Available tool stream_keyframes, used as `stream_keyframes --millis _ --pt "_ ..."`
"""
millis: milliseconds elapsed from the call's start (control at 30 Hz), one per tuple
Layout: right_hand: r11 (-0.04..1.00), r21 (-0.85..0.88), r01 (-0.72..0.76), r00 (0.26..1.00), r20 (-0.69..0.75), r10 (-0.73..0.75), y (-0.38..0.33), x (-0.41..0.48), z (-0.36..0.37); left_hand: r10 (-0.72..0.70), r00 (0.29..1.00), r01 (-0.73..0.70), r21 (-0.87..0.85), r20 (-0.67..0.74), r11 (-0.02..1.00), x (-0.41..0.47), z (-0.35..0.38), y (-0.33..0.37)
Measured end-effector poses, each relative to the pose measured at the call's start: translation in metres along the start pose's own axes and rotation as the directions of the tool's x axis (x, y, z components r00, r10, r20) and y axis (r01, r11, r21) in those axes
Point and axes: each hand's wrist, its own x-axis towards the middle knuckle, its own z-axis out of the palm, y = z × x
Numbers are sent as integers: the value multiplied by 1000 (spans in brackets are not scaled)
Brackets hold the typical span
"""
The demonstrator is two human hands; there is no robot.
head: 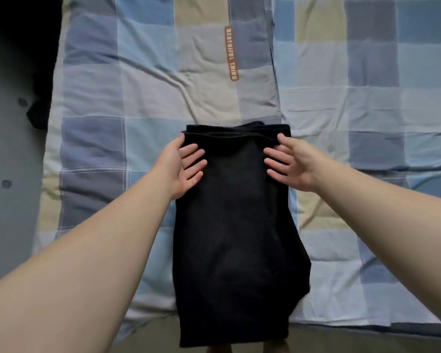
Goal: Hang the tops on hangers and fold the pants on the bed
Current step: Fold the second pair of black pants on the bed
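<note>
Pants on bed, left hand and right hand flat atop.

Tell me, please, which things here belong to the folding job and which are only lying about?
For the job: black pants, folded on the bed; left hand and right hand, both resting flat on the pants.
Lying about: brown label on the bed; dark cloth at the bed's left edge, too dim to identify; grey floor.

Black pants on checked bed
</note>
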Motion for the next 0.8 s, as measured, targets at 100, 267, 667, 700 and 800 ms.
stream_keyframes --millis 100,267,667,700,800 --pt "997 -76 4 998 56 0 17 3 -13 17 999 -19 74 30 997 2 -5 -23" --pt "984 -170 56 998 23 -53 58 -26 -44 127 991 -118 187 -37 975 -28 -16 -66" --pt "903 -427 47 996 -43 -72 245 -91 -115 431 812 -87 649 -393 756 -94 -83 -249" --pt "896 -444 30 998 -35 -51 259 -91 -117 424 825 -68 678 -374 732 -97 -87 -263" --pt "866 -478 -146 989 -44 142 281 -96 -112 355 876 -43 679 -327 733 -100 -95 -287"
